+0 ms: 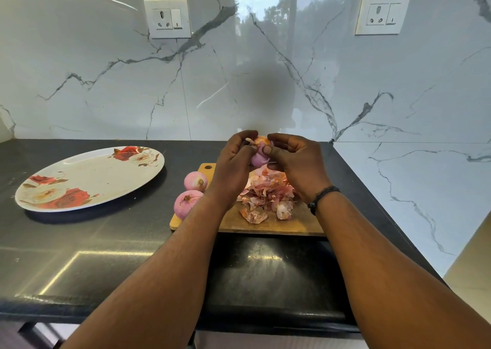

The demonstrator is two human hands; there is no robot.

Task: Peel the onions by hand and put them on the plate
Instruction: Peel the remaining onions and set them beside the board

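Peeling: left hand (233,160) and right hand (295,160) together clasp one onion (259,155) above the cutting board (265,225).
Hidden: the fingers cover most of that onion.
Peeled onions: two (195,181) (186,202) at the board's left edge.
Plate (87,178): left, well apart.
Skins (265,197): heaped on the board.

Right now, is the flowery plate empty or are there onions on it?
Empty. The plate shows only its rose pattern; two peeled onions sit by the cutting board.
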